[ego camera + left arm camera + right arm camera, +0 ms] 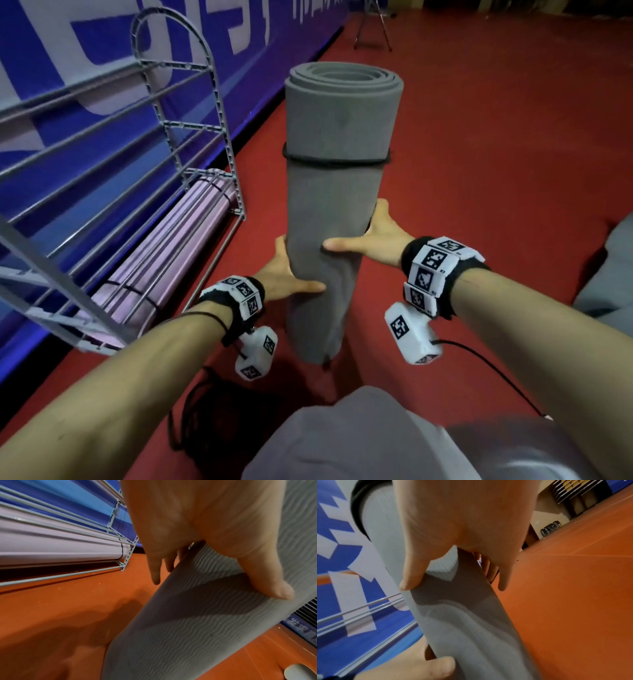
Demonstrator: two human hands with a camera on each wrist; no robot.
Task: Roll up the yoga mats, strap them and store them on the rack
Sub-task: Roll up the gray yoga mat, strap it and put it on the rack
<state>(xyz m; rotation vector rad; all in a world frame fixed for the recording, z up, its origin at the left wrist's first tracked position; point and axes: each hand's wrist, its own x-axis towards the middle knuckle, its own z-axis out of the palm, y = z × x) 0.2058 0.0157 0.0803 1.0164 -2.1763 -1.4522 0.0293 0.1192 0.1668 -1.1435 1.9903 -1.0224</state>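
Observation:
I hold a rolled grey yoga mat [339,205] upright over the floor, with a black strap [335,161] around its upper part. My left hand [287,277] grips its lower left side, thumb across the front. My right hand [373,236] grips the right side a little higher, thumb also across the front. In the left wrist view, my left hand [205,527] wraps the ribbed grey mat [188,622]. The right wrist view shows my right hand [462,520] clasping the grey mat [462,622]. The grey metal rack [195,125] stands to the left, with a strapped lilac mat [178,240] on its bottom shelf.
A blue banner wall [239,34] runs behind the rack. Red floor [496,154] spreads to the right. A tripod stand [373,27] is far back. Something grey [609,274] lies at the right edge. Black cables [191,411] trail on the floor near me.

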